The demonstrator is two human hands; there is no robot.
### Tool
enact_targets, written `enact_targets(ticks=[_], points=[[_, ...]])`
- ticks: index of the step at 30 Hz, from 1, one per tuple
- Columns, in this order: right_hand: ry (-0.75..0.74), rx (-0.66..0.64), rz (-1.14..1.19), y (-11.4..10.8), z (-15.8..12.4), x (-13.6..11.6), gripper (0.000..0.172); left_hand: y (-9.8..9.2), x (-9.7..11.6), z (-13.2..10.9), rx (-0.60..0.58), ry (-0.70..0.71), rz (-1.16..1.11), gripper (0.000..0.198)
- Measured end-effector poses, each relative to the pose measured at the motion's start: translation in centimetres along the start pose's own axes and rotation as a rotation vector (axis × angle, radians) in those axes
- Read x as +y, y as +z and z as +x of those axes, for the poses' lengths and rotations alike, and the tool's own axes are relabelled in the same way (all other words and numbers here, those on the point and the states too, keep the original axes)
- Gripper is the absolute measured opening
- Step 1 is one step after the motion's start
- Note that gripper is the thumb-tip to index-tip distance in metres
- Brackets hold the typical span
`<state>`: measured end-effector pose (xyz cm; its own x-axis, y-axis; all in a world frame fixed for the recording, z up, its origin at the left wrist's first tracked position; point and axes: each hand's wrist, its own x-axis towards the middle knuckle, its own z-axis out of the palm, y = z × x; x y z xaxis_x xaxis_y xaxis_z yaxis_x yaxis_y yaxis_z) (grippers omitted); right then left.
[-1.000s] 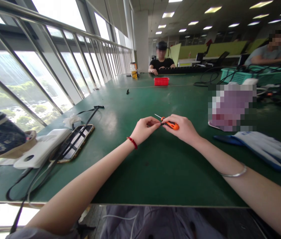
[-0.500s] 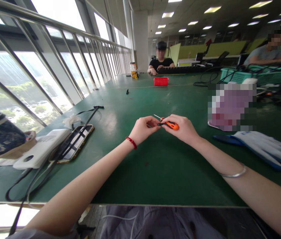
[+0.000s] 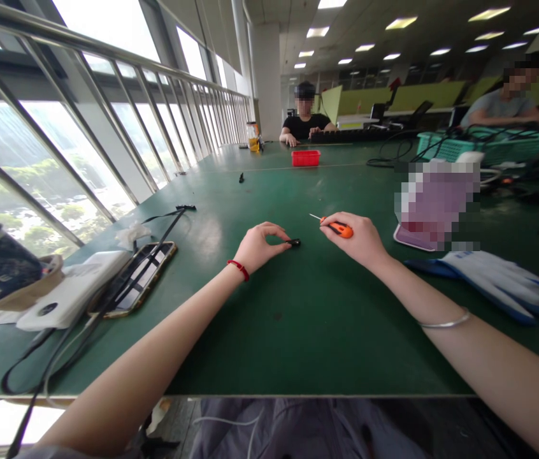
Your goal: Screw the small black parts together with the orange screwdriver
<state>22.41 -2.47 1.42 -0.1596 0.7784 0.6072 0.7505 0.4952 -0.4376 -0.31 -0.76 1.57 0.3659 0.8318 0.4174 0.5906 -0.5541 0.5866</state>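
Observation:
My left hand (image 3: pixel 260 247) pinches a small black part (image 3: pixel 294 242) between thumb and fingertips, just over the green table (image 3: pixel 269 331). What kind of part it is cannot be made out. An orange and black screwdriver (image 3: pixel 341 228) is in my right hand (image 3: pixel 360 241), its thin metal shaft pointing left and away from me. A gap of bare table separates the screwdriver from the black part.
A phone (image 3: pixel 148 280), a white device (image 3: pixel 76 290) and black straps lie left, beside a cup (image 3: pixel 2 261). A glove (image 3: pixel 494 280) and a teal basket (image 3: pixel 489 150) are right. Ahead are a red tray (image 3: pixel 306 159), a small black piece (image 3: pixel 241 178) and a seated person (image 3: pixel 304 121).
My hands have moved apart. The left has shifted left with the black part, and the right has drawn right with the screwdriver, which no longer meets the left fingers.

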Motion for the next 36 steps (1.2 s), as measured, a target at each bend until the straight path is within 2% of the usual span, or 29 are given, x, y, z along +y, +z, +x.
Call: enact_targets(ticks=[4,11,14,17,20,25,27,30,33,36], points=[[0.045,0.010,-0.021,0.2,0.2,0.9,0.014,0.8,-0.6,-0.1,-0.077,-0.054,0.018,0.011],[0.025,-0.014,-0.034,0.4,-0.1,0.4,0.013,1.9,-1.0,0.1,-0.083,-0.061,0.081,0.013],[0.025,-0.032,-0.031,0.5,-0.1,0.2,0.014,1.7,-1.3,0.3,-0.066,-0.041,0.091,0.014],[0.022,-0.048,-0.016,0.5,-0.1,0.2,0.014,0.2,-2.2,0.7,-0.002,-0.052,0.105,0.018],[0.024,-0.061,-0.008,0.6,-0.1,0.3,0.014,-2.6,-4.2,1.1,0.121,-0.137,0.158,0.021],[0.027,-0.075,-0.006,0.7,-0.2,0.3,0.014,-7.6,-8.5,0.7,0.299,-0.387,0.323,0.028],[0.024,-0.077,-0.007,0.7,-0.2,0.3,0.014,-8.8,-9.9,0.2,0.316,-0.468,0.398,0.029],[0.031,-0.082,-0.007,0.7,-0.2,0.2,0.014,-9.8,-11.0,-0.4,0.295,-0.555,0.432,0.028],[0.042,-0.087,-0.007,0.6,-0.2,0.2,0.014,-10.2,-11.2,-0.6,0.271,-0.577,0.395,0.028],[0.046,-0.093,-0.005,0.6,-0.2,0.0,0.014,-10.3,-11.1,-0.7,0.361,-0.565,0.351,0.029]])
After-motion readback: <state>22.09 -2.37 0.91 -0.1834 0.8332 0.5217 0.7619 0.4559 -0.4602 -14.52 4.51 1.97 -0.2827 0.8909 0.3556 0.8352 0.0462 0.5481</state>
